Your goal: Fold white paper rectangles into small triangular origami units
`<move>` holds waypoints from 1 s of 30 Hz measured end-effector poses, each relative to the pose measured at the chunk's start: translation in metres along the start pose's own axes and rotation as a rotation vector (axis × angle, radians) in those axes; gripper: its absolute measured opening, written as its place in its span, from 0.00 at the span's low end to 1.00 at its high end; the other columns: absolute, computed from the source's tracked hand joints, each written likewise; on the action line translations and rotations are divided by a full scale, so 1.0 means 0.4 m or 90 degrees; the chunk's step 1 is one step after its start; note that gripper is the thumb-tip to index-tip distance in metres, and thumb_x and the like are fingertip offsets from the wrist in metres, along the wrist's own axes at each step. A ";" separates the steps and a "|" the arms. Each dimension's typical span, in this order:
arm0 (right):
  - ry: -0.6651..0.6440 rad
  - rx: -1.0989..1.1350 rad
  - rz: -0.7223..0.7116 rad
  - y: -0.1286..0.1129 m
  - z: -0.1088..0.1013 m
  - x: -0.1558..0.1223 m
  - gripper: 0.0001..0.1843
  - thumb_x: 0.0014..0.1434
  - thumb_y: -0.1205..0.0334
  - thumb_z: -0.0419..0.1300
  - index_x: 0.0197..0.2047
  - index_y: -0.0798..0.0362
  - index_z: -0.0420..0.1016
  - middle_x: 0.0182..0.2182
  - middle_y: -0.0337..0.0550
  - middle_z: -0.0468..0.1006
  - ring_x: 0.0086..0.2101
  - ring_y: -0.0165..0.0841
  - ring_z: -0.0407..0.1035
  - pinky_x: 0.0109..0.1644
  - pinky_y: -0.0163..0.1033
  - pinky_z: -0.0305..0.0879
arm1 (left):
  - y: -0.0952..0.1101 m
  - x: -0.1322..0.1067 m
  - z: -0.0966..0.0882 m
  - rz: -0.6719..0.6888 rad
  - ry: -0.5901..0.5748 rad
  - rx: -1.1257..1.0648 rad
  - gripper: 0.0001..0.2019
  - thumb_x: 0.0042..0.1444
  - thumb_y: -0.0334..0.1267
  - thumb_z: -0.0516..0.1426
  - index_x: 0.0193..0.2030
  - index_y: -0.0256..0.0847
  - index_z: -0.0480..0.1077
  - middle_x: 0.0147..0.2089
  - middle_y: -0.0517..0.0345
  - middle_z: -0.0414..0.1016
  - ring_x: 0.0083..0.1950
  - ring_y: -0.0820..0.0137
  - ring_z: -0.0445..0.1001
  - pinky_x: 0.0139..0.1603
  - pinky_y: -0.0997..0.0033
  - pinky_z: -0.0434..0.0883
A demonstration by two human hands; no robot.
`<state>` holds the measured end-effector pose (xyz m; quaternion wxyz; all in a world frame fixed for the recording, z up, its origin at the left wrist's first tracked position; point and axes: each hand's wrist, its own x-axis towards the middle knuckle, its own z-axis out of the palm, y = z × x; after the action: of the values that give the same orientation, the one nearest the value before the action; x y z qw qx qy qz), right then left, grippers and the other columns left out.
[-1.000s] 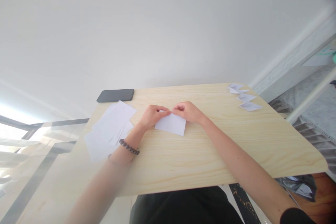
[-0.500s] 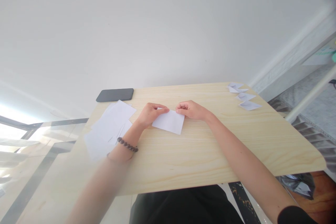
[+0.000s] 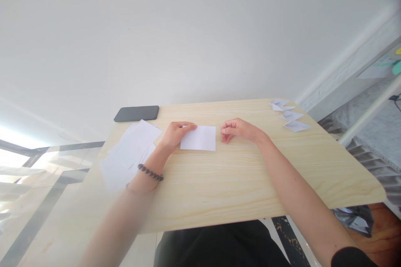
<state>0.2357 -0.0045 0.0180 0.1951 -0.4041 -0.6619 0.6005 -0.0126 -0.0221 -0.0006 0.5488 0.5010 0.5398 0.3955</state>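
A small white rectangular sheet of paper (image 3: 200, 138) is over the middle of the wooden table. My left hand (image 3: 177, 134) is closed on its upper left part, thumb on top and the other fingers partly hidden behind it. Just right of the paper's right edge, apart from it, my right hand (image 3: 236, 130) has its fingers curled in and thumb pressed to them, with nothing visible in the grip. Beside my left forearm lies a loose pile of white paper sheets (image 3: 131, 146). Several folded white paper pieces (image 3: 297, 126) stand in a row at the far right.
A black phone (image 3: 136, 113) lies at the table's back left corner. The wooden tabletop (image 3: 219, 192) meets a white wall (image 3: 200, 41) at the back. Below its right front edge is a dark plastic bag (image 3: 355, 220) on the floor.
My right hand has let go of the paper's upper edge and moved a little right. The paper has turned to lie more level, still in my left hand.
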 end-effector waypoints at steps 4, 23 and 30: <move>0.089 0.056 -0.030 0.006 0.013 0.008 0.18 0.52 0.50 0.57 0.36 0.58 0.72 0.36 0.51 0.75 0.34 0.35 0.72 0.35 0.41 0.71 | -0.002 -0.001 0.000 0.035 0.055 0.028 0.19 0.39 0.51 0.61 0.33 0.37 0.74 0.32 0.53 0.76 0.32 0.68 0.71 0.27 0.74 0.64; 0.325 -0.254 -0.226 0.008 0.130 0.064 0.16 0.54 0.50 0.54 0.30 0.53 0.75 0.25 0.38 0.74 0.22 0.25 0.59 0.26 0.32 0.52 | 0.014 -0.028 0.033 0.127 0.030 0.197 0.17 0.47 0.49 0.56 0.31 0.36 0.74 0.32 0.56 0.75 0.31 0.71 0.69 0.28 0.76 0.62; 0.306 -0.229 -0.185 0.010 0.081 0.047 0.17 0.52 0.49 0.55 0.29 0.54 0.75 0.28 0.40 0.76 0.24 0.27 0.63 0.26 0.32 0.54 | 0.012 -0.025 0.029 0.127 0.020 0.249 0.14 0.48 0.45 0.54 0.29 0.36 0.74 0.29 0.57 0.76 0.30 0.70 0.72 0.31 0.75 0.66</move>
<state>0.2016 -0.0110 0.0033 0.3551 -0.4634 -0.7429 0.3275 -0.0016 -0.0323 0.0050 0.3904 0.6428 0.5626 0.3433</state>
